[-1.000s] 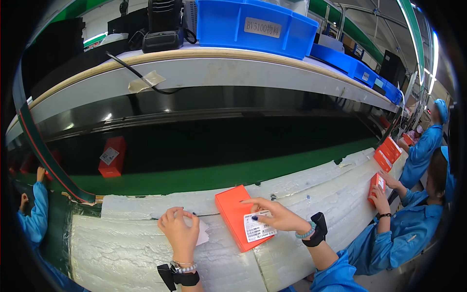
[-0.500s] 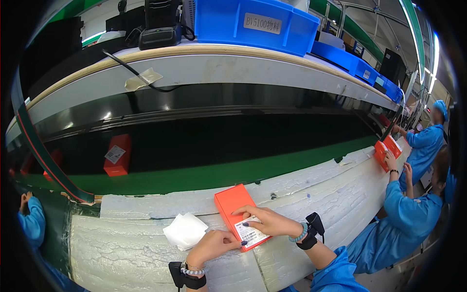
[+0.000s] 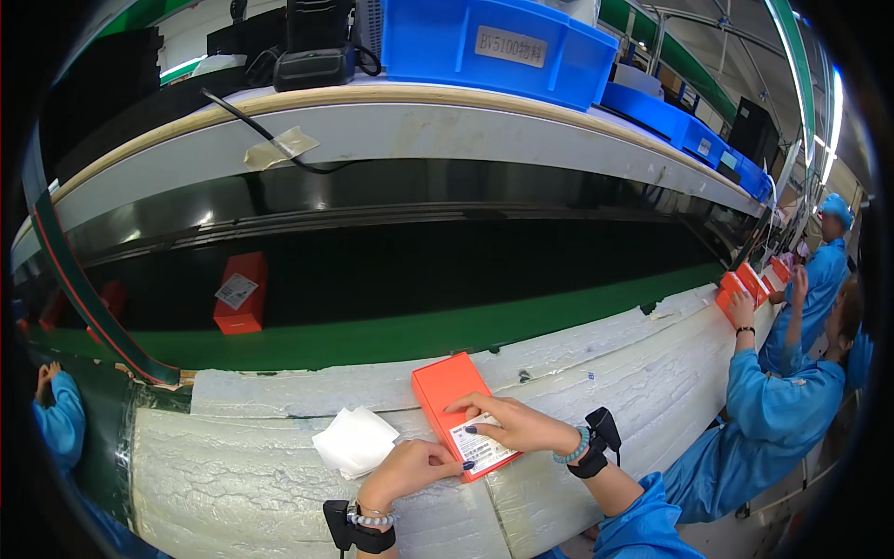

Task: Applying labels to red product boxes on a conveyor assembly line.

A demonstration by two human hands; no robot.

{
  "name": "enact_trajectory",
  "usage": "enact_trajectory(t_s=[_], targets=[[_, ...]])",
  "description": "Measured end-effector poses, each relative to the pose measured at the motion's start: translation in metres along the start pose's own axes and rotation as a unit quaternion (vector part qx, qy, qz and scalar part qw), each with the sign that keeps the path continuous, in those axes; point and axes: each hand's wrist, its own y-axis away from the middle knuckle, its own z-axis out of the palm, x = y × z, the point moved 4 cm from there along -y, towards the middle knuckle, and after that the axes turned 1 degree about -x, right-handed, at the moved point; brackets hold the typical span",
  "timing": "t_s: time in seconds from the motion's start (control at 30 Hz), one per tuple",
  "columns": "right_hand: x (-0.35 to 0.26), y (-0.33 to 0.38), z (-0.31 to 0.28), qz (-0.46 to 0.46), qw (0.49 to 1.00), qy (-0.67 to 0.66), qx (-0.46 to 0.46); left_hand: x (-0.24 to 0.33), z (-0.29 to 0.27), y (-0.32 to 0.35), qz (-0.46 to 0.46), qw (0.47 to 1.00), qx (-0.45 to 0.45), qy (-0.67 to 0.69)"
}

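Observation:
A flat red box (image 3: 441,385) lies tilted on the padded bench in front of me, a white printed label (image 3: 480,449) on its near half. My right hand (image 3: 524,424) rests over the box, thumb and forefinger apart; its thumb touches the label's upper part. At the label's lower left corner, my left hand (image 3: 407,471) has thumb and forefinger pinched together on the label's edge. Left of the box sits a loose pile of white paper sheets (image 3: 355,442), close above my left hand but not in it.
Beyond the bench runs a dark conveyor belt (image 3: 447,265) carrying a labelled red box (image 3: 241,292). Above it is a shelf edge (image 3: 410,130) with a blue bin (image 3: 498,51). At right, a co-worker in blue (image 3: 773,401) handles red boxes (image 3: 736,287). Another person's hands (image 3: 47,375) show at left.
The red box on the belt has shifted to the right. The co-worker at right has raised one hand. My hands and the box under them have stayed in place.

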Motion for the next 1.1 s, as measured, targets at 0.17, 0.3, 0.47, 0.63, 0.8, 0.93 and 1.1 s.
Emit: enact_trajectory(t_s=[0.17,0.3,0.47,0.63,0.8,0.93,1.1], targets=[[0.001,-0.001,0.001,0.002,1.0,0.008,0.0,0.001,0.0,0.0,0.005,1.0,0.003,-0.007],[0.0,-0.001,0.002,-0.006,1.0,0.012,0.004,-0.001,0.0,0.0,0.001,1.0,0.003,-0.004],[0.0,-0.001,0.003,-0.002,1.0,0.019,0.001,0.0,0.001,0.0,0.0,1.0,0.002,-0.008],[0.001,-0.002,0.002,-0.012,0.999,0.031,-0.002,-0.001,0.001,0.0,-0.001,1.0,0.004,-0.002],[-0.004,-0.001,0.003,-0.018,0.999,0.039,0.004,0.001,0.001,0.0,-0.002,1.0,0.0,0.003],[-0.003,-0.002,0.007,-0.068,0.993,0.086,0.038,0.0,0.0,-0.001,0.002,1.0,0.003,0.0],[-0.011,0.001,0.025,-0.02,0.967,0.25,0.051,-0.006,-0.002,-0.003,0.012,1.0,0.007,-0.004]])
